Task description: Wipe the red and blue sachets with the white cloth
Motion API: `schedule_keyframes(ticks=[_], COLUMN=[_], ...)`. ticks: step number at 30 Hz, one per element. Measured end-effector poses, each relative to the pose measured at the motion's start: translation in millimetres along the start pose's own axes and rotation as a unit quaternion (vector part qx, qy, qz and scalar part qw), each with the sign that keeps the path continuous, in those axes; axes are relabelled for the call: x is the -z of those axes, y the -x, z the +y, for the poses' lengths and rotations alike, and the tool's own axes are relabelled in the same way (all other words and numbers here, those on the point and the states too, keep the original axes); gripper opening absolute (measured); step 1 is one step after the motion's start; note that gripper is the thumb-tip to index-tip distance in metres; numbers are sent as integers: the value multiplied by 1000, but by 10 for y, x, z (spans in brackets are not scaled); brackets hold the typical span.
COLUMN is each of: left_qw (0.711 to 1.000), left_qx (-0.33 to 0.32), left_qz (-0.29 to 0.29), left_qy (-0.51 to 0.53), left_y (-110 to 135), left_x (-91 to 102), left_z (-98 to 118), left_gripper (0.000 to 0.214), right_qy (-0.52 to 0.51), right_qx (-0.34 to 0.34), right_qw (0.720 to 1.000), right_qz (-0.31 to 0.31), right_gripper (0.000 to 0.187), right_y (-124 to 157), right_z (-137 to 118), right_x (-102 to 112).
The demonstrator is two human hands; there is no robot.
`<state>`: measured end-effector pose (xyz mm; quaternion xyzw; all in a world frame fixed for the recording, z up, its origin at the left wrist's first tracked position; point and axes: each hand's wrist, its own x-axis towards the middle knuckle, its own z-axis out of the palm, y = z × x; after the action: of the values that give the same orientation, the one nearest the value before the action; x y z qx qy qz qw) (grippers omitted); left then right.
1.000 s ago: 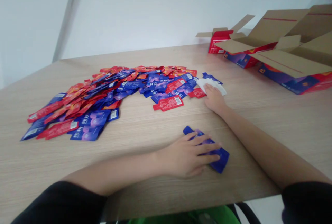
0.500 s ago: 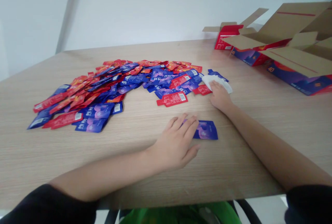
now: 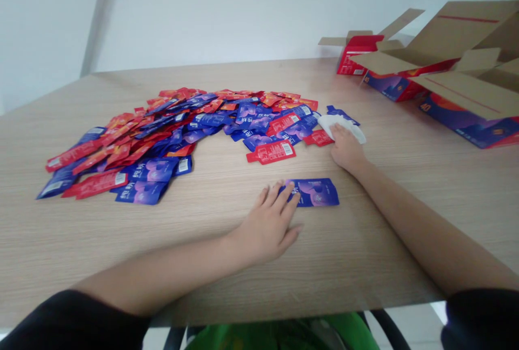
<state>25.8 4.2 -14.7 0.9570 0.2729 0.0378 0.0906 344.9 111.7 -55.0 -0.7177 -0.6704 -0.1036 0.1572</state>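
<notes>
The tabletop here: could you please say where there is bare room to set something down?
Bare wood lies on the table between the pile of red and blue sachets and the near edge, left of the left hand. Another patch lies right of the right hand, below the cardboard box. Crowded: the pile up to the right hand.

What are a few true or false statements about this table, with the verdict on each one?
The left hand touches a blue sachet. True.
The right hand is holding a red sachet. False: it rests on a white sheet.
An open carton stands at the far right of the table. True.
The pile of sachets lies inside that carton. False: it lies on the table.
</notes>
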Motion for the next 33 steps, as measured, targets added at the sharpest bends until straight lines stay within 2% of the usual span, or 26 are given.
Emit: schedule_keyframes(ticks=[4, 7, 9, 11, 13, 15, 17, 20, 24, 26, 30, 33], left_qw=[1000, 999, 999, 1000, 1000, 999, 999, 999, 997, 996, 996, 994], left_qx=[20, 30, 30, 28, 27, 28, 28, 22, 18, 21, 19, 15], left_qz=[-5, -16, -13, -1, 11, 15, 13, 0, -5, 1, 6, 17], left_qy=[-1, -8, -8, -7, -9, -16, -24, -44, -72, -81, -87, -104], left_y=[75, 75, 65, 58, 56, 59, 65, 67, 48, 39, 56, 81], left_x=[-3, -17, -26, -38, -49, -55, -52, -31, 14, 33, 46, 45], left_z=[32, 66, 80, 86, 90, 93, 98, 110, 140, 156, 171, 174], left_gripper=[66, 67, 67, 67, 66, 66, 66, 66, 66, 63, 61, 61], right_qy=[-5, -15, -25, -37, -46, -51, -39, -17, 12, 10, -26, -30], right_qx=[-39, -97, -109, -82, 12, 107, 162, 144, 38, 57, 162, 125], right_qw=[999, 995, 994, 996, 999, 993, 984, 987, 999, 998, 987, 992], right_qz=[0, 7, 16, 21, 15, -20, -56, -69, -27, -9, -5, -10], right_gripper=[61, 56, 56, 57, 63, 66, 65, 63, 62, 62, 61, 63], right_y=[-26, 25, 199, 510, 899, 1257, 1489, 1565, 1503, 1540, 1648, 1622], right_z=[-26, -73, -205, -466, -828, -1178, -1383, -1329, -1137, -1221, -1444, -1333], right_x=[106, 408, 678, 898, 983, 925, 796, 656, 647, 651, 640, 658])
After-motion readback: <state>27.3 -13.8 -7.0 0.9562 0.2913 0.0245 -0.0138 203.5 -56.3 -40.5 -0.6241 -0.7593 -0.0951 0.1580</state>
